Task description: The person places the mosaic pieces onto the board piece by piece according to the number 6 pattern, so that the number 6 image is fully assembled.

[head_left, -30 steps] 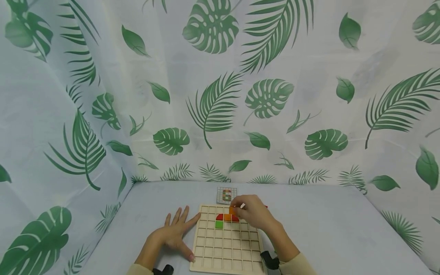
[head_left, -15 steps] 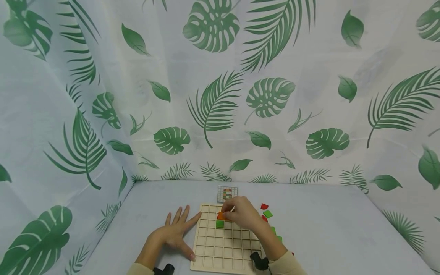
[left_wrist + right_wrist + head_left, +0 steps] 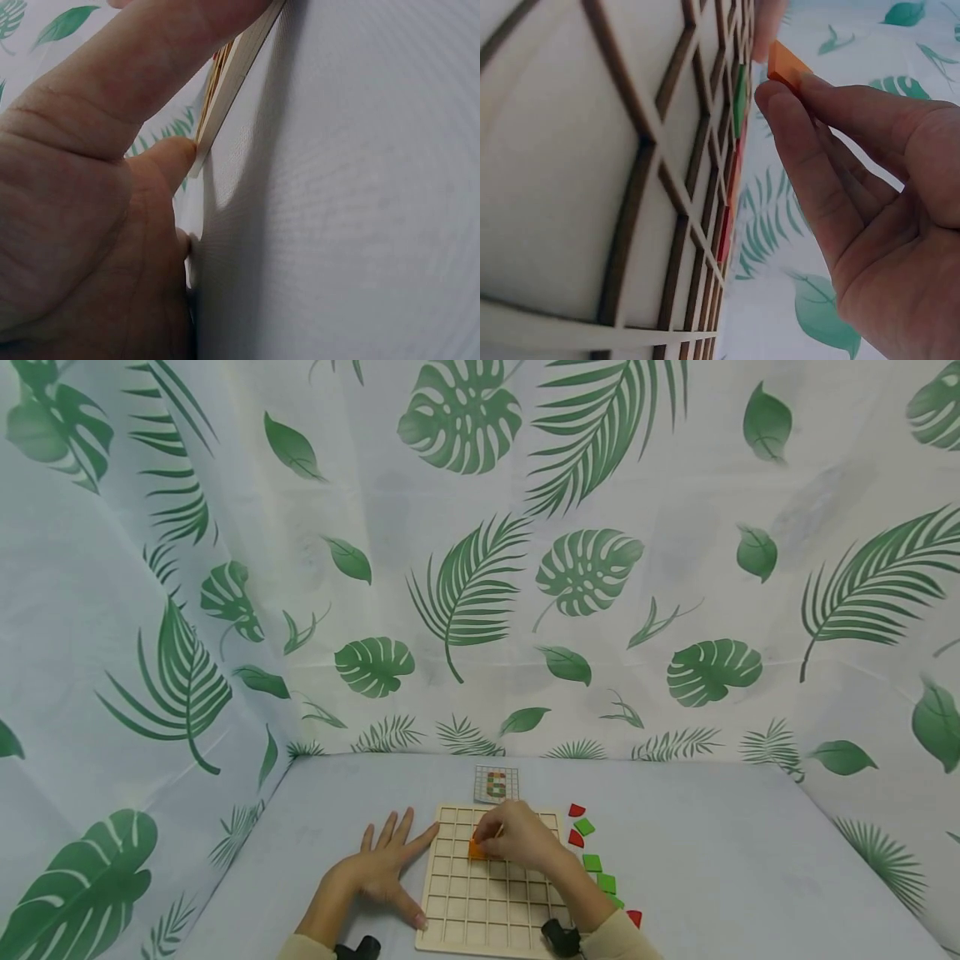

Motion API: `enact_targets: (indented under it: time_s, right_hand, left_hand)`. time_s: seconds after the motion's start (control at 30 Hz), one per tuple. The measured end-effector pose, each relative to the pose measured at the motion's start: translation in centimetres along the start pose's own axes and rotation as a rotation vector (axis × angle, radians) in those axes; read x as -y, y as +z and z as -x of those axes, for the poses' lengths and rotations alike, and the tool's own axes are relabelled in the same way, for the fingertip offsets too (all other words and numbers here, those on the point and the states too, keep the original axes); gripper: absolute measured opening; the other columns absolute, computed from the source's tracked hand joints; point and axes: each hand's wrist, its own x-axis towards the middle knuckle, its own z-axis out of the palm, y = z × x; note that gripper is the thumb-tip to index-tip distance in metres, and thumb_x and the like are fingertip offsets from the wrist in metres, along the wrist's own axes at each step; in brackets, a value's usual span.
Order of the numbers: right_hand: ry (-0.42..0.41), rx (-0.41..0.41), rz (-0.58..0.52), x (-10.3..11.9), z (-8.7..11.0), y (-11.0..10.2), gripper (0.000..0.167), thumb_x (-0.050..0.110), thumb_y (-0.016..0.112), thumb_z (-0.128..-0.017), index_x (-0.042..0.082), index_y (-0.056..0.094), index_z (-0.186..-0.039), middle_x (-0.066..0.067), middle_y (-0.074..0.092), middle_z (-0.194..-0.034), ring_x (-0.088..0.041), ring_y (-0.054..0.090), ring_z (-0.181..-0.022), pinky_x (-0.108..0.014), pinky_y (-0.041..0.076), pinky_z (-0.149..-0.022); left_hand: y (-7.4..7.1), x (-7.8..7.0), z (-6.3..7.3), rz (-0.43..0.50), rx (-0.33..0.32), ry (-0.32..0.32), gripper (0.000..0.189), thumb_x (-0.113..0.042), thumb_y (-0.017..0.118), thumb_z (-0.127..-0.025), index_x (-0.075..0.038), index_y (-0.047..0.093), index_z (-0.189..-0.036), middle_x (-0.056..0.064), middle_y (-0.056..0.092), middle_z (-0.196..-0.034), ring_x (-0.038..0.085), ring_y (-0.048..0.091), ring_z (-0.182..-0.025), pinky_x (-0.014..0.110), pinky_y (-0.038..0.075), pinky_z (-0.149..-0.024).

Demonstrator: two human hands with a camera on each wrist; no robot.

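Observation:
My right hand (image 3: 519, 837) pinches an orange square tile (image 3: 476, 850) between thumb and fingertips, over the left part of the wooden grid board (image 3: 495, 893). In the right wrist view the orange tile (image 3: 787, 67) is tilted and stands off the board, close to a green tile (image 3: 739, 101) set in a cell. Red tiles (image 3: 725, 234) sit in cells further along; in the head view the hand hides this row. My left hand (image 3: 378, 870) lies with fingers spread, its thumb and forefinger touching the board's left edge (image 3: 236, 86).
A small pattern card (image 3: 496, 785) lies behind the board. Loose pieces lie along the board's right side, among them a red quarter-round tile (image 3: 577, 810), a green square tile (image 3: 592, 862) and another red tile (image 3: 634, 917). A leaf-print curtain (image 3: 480, 727) rises behind the table.
My right hand has moved left and nearer with the orange tile, from the board's back rows to over the green tile. Its forearm has uncovered the loose pieces. The left hand stays put.

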Motion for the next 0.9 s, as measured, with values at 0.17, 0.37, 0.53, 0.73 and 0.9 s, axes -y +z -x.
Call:
enact_targets:
  time_s: [0.17,0.37,0.53,0.73,0.9]
  right_hand:
    - [0.024,0.023,0.004,-0.02,0.08,0.15,0.006,0.004,0.080,-0.089,0.009,0.080,-0.084,0.000,0.077,-0.088,-0.007,0.062,-0.067,-0.023,0.055,-0.059]
    - [0.006,0.040,0.004,-0.13,0.09,0.22,0.011,0.002,0.082,-0.087,0.010,0.078,-0.079,0.002,0.075,-0.080,-0.005,0.061,-0.064,-0.022,0.054,-0.059]
    - [-0.027,0.043,0.046,-0.25,-0.03,0.39,0.013,0.002,0.084,-0.084,0.011,0.078,-0.077,0.006,0.073,-0.077,-0.002,0.059,-0.067,-0.021,0.054,-0.063]
    - [-0.037,0.059,0.061,-0.30,-0.01,0.59,0.013,0.002,0.085,-0.083,0.011,0.079,-0.077,0.007,0.073,-0.075,0.000,0.057,-0.065,-0.020,0.053,-0.062]
    - [-0.015,0.080,0.070,-0.27,0.09,0.69,0.013,0.003,0.085,-0.083,0.012,0.078,-0.077,0.009,0.071,-0.074,-0.001,0.057,-0.064,-0.020,0.052,-0.062]
  left_hand:
    - [0.05,-0.05,-0.06,0.001,0.001,-0.007,0.137,-0.065,0.095,-0.056,-0.036,0.020,-0.167,0.022,-0.006,-0.174,0.047,-0.014,-0.160,0.077,-0.010,-0.120]
    - [-0.06,-0.20,0.01,-0.002,0.004,-0.012,0.138,-0.064,0.096,-0.056,-0.035,0.020,-0.167,0.022,-0.006,-0.174,0.047,-0.014,-0.160,0.076,-0.010,-0.120]
    - [-0.23,-0.43,0.23,0.004,0.005,-0.007,0.137,-0.064,0.096,-0.056,-0.034,0.020,-0.167,0.023,-0.007,-0.174,0.047,-0.015,-0.159,0.077,-0.011,-0.120]
    - [-0.22,-0.46,0.25,0.005,0.003,-0.010,0.138,-0.064,0.096,-0.056,-0.034,0.020,-0.167,0.022,-0.006,-0.174,0.047,-0.014,-0.160,0.077,-0.010,-0.120]
    - [-0.19,-0.39,0.24,0.000,0.001,-0.006,0.137,-0.064,0.096,-0.056,-0.034,0.020,-0.167,0.022,-0.005,-0.174,0.047,-0.014,-0.160,0.077,-0.009,-0.120]
